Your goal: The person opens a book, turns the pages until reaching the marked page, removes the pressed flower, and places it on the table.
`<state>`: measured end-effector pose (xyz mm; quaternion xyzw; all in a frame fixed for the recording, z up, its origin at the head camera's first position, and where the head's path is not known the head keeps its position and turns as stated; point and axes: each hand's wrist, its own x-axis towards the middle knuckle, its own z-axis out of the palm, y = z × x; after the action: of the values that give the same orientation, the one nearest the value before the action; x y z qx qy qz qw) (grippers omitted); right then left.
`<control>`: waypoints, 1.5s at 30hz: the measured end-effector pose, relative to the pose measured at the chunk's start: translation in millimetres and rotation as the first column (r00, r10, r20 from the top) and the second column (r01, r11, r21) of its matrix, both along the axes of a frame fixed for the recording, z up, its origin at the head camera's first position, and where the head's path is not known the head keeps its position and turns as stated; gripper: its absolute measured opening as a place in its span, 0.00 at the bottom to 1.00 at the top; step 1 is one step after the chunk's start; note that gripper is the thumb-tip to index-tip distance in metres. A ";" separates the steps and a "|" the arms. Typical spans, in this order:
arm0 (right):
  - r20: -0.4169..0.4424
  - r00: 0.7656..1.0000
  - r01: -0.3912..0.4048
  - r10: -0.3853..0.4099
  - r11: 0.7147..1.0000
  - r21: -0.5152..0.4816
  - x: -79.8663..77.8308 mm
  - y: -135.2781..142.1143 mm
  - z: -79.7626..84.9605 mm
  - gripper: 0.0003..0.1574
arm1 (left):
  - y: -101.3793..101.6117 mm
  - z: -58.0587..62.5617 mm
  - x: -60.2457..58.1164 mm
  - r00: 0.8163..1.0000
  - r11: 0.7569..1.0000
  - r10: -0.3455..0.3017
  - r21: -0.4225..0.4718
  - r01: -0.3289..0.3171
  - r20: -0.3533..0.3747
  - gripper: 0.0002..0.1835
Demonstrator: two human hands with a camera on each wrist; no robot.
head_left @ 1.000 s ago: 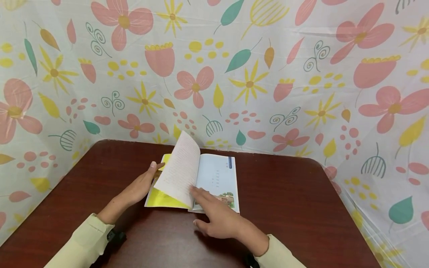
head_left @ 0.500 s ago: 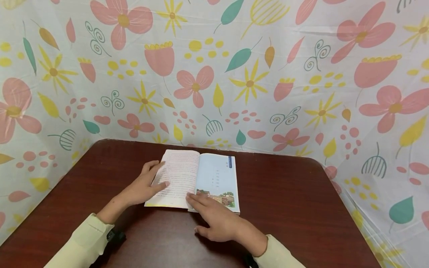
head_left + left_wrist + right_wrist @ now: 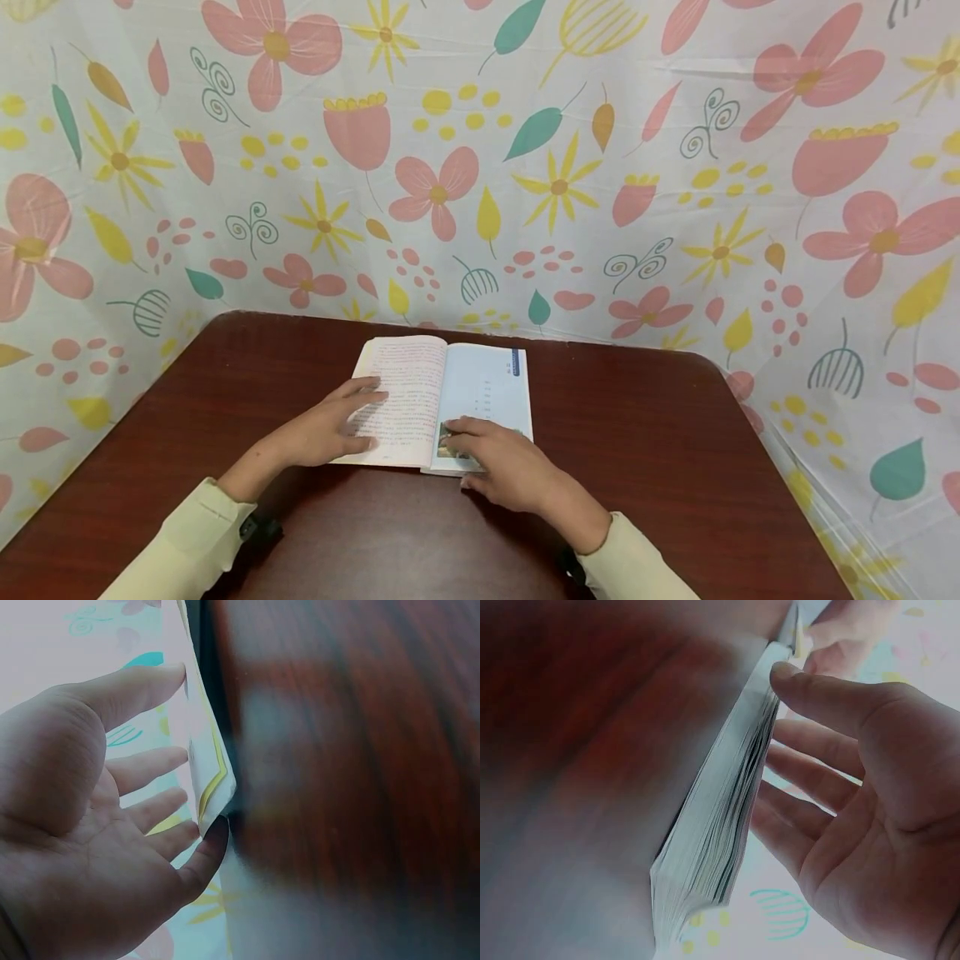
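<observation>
An open book (image 3: 408,375) lies on the table, its left page covered in printed lines. Its right page (image 3: 476,362) is pale blue, with a picture low down. My left hand (image 3: 322,429) rests on the left page with fingers spread. In the left wrist view its fingertips (image 3: 178,756) meet the page near the thin left side of the book (image 3: 210,754). My right hand (image 3: 517,467) lies over the lower right page and covers most of the picture. The right wrist view shows the thumb at the front edge of the thick page block (image 3: 724,802), fingers relaxed.
The dark brown table (image 3: 637,433) spreads out around the book. Behind it and at both sides hangs a white sheet (image 3: 480,75) printed with flowers and leaves. Pale sleeves (image 3: 180,542) and dark wrist devices (image 3: 258,529) are on both arms.
A raised white leaf has come down onto the left side, covering the yellow page. My left hand has moved onto that leaf. My right hand has shifted right, from the book's middle onto the blue page.
</observation>
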<state>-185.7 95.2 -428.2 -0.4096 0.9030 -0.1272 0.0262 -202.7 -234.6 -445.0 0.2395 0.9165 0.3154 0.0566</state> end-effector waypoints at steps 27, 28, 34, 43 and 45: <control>-0.034 0.995 -0.096 0.093 0.992 -0.078 -13.2 17.6 11.2 0.09 | 0.7 1.9 0.7 1.000 1.000 0.006 -0.020 -0.005 0.030 0.36; -0.046 0.995 -0.097 0.093 0.993 -0.074 -13.0 17.3 11.1 0.09 | 0.7 1.8 0.7 1.000 1.000 0.006 -0.021 -0.005 0.030 0.36; -0.170 0.983 -0.078 0.074 0.997 -0.018 -11.1 14.4 9.4 0.10 | 0.5 1.1 0.7 0.999 1.000 0.004 -0.013 -0.004 0.032 0.37; -0.061 0.995 0.064 -0.080 0.972 -0.226 -9.0 15.3 11.5 0.14 | -0.4 -1.3 -0.1 0.999 1.000 0.001 -0.006 -0.001 0.034 0.37; -0.032 0.994 0.096 -0.109 0.957 -0.275 -9.4 15.9 13.6 0.14 | -0.7 -1.7 -0.3 0.999 1.000 -0.001 -0.008 0.001 0.033 0.37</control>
<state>-195.1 111.1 -414.6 -0.3648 0.8973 -0.2418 -0.0582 -203.1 -235.2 -446.6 0.2344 0.9165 0.3158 0.0727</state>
